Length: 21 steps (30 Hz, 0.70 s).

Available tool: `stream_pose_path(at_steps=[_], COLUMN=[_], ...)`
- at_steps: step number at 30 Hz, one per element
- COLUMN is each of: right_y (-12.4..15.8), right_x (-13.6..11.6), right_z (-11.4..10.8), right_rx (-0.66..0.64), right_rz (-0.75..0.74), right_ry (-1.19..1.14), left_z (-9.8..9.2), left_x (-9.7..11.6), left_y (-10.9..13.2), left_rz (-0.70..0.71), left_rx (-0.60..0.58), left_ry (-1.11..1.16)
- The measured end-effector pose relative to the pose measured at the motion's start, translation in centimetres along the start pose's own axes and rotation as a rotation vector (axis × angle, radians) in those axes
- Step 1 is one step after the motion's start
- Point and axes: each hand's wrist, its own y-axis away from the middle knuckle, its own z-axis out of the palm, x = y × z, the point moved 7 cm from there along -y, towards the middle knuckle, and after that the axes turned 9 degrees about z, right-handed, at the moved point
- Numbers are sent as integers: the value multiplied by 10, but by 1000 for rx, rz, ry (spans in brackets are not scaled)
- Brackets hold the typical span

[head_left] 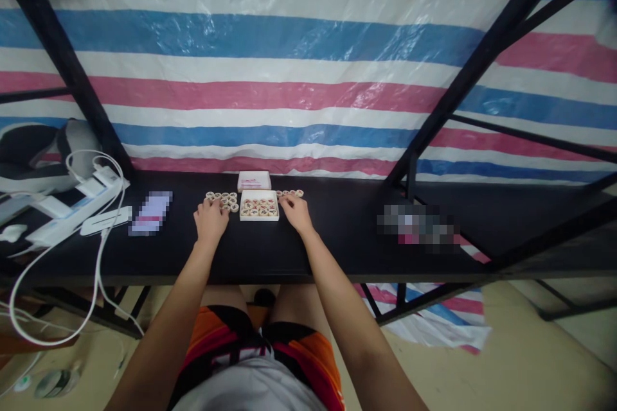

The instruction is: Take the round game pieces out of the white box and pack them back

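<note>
A small white box [259, 218] stands on the black tabletop with rows of round Chinese chess pieces [259, 207] inside, marked in red and dark. To its left, more loose pieces [233, 207] lie in a cluster. My left hand [211, 219] rests at this cluster's near side, palm down, fingers apart over the pieces. On the box's other side, my right hand [295, 212] has its fingers bent and drawn together at the nearest piece of a short row [292, 193]; the fingertips partly hide that piece. Behind the box sits its white lid [254, 180].
On the left lie a blurred phone [151, 212], a white power strip [80, 209] and looping white cables [99, 263]. A blurred dark item [419, 225] is at the right. Black metal posts [448, 99] frame the table before a striped plastic sheet [270, 70].
</note>
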Motion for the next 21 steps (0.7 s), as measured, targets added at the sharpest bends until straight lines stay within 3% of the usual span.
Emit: stream_pose_path(at_steps=[7,11,15,18,21], right_y=[-1,-1,-1,-1,-2], right_x=[5,5,4,3,2], right_z=[2,4,5,6,5], right_rx=[-7,-8,-15,-17,-11], right_rz=[6,-1,-16,-28,-24], right_ry=[7,16,21,15,19], left_z=[1,-1,1,9,21], left_x=[-14,-11,32,77,95], left_y=[-1,-7,-21,-30,-34], left_rz=[-40,5,209,434,522], left_rx=[-22,65,23,-123,-255], left_ry=[11,248,533,468,278])
